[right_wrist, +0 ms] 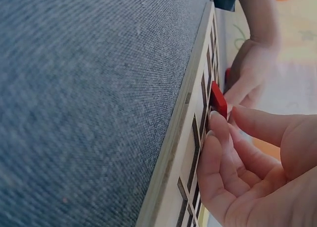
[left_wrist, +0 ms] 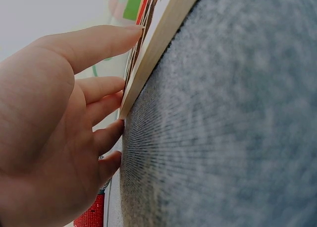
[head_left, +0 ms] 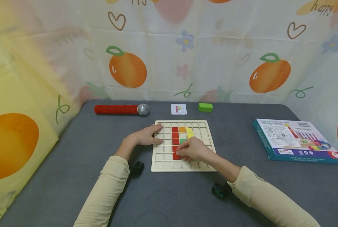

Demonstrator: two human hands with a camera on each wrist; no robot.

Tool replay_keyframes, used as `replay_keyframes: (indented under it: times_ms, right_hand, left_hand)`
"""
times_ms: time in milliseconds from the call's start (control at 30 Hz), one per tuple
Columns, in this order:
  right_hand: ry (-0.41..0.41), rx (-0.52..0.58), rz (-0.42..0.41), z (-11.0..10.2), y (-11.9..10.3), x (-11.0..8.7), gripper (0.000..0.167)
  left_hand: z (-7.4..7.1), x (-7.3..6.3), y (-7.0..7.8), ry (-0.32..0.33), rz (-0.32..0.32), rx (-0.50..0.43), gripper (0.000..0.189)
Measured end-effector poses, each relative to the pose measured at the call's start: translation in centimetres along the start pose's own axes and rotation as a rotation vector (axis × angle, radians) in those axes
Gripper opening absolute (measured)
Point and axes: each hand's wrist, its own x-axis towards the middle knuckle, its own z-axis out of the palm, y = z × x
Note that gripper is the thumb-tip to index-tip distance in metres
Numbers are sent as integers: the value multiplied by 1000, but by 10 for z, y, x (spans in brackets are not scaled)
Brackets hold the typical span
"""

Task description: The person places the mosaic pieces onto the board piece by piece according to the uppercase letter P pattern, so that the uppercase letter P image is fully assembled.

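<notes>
A pale wooden grid board (head_left: 166,165) lies on the grey table, with a column of red square tiles (head_left: 175,135) and orange, yellow and green tiles beside it. My left hand (head_left: 144,135) rests along the board's left edge, fingers spread and thumb over the rim. In the left wrist view, the fingertips touch the board's side (left_wrist: 163,38). My right hand (head_left: 194,148) is over the lower middle of the board, pinching a red tile (right_wrist: 218,99) between thumb and fingertips. That tile stands tilted up from the grid at the column's lower end.
Behind the board lie a red microphone (head_left: 116,109), a small card with a printed coloured grid (head_left: 178,109) and a green block (head_left: 205,107). At the right is a flat game box (head_left: 296,140). A patterned curtain (head_left: 214,63) hangs behind the table.
</notes>
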Motion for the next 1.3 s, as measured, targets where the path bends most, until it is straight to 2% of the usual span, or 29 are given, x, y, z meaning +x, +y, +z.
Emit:
replay_keyframes:
  times_ms: [200,533,767,1300]
  right_hand:
    - [-5,-9,-21,1,0,0,11]
    - [18,-52,-11,0,-1,0,11]
    - [-4,37,-8,-1,2,1,10]
    - [-23,65,-13,-4,6,1,14]
  left_hand:
    - [0,-1,1,3,9,7,74]
    - [-1,-1,2,-1,-10,-6,74]
    - [-1,-1,3,2,-9,-5,74]
    - [-1,-3,6,0,1,-3,74]
